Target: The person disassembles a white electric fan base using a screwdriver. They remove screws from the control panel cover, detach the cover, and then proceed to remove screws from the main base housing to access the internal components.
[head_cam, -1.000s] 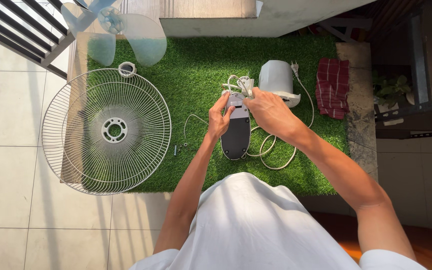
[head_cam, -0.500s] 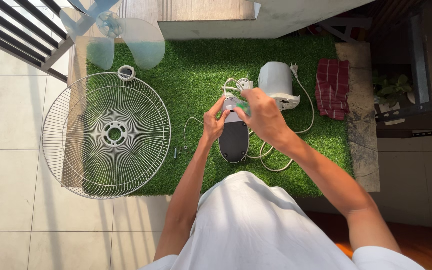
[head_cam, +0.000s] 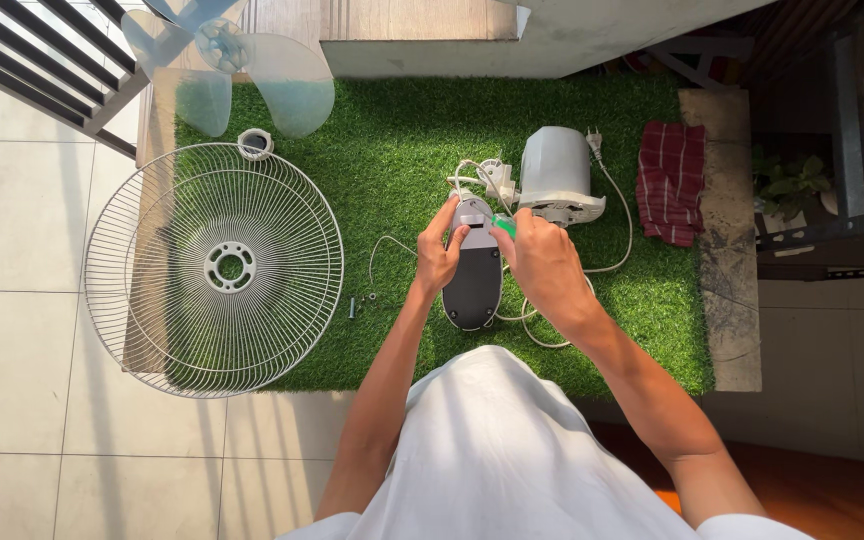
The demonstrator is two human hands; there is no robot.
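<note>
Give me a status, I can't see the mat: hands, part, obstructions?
Left hand steadies dark oval fan part. Right hand grips green-handled tool at its top. White cord loops alongside.

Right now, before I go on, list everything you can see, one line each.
fan guard: 1, white wire, left, half on the turf
fan blade: 1, translucent blue, top left
ring nut: 1, white, above the guard
motor housing: 1, white, turf centre
cord: 1, white, with plug
cloth: 1, red checked, right
screws: few, dark, turf
turf mat: 1, green
fan part: 1, grey and dark, held
screwdriver: 1, green handle
left hand: holds fan part
right hand: grips screwdriver
</note>
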